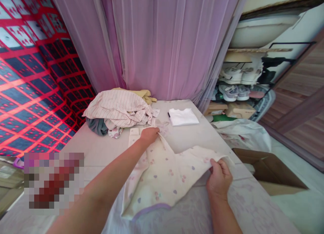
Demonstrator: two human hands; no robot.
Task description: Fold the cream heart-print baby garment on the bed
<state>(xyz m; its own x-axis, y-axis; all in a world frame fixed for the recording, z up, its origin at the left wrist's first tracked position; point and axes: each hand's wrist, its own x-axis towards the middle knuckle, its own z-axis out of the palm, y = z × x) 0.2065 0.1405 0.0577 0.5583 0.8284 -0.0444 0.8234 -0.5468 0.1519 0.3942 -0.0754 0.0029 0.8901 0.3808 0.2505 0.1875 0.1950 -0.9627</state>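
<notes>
A cream garment (162,175) with small purple and pink prints and a lilac hem lies spread on the table (106,149). My left hand (149,135) is closed on the garment's far edge, near its collar. My right hand (219,176) pinches the garment's right edge and holds it slightly off the table. A heap of unfolded clothes (118,110), with a striped pink piece on top, sits just beyond my left hand. A folded white garment (183,117) lies at the table's far right.
A pink sheer curtain (162,41) hangs behind the table. A red and dark patterned cloth (30,78) covers the left. On the right stand a shoe rack (240,82), a white bag (243,132) and an open cardboard box (270,173) on the floor.
</notes>
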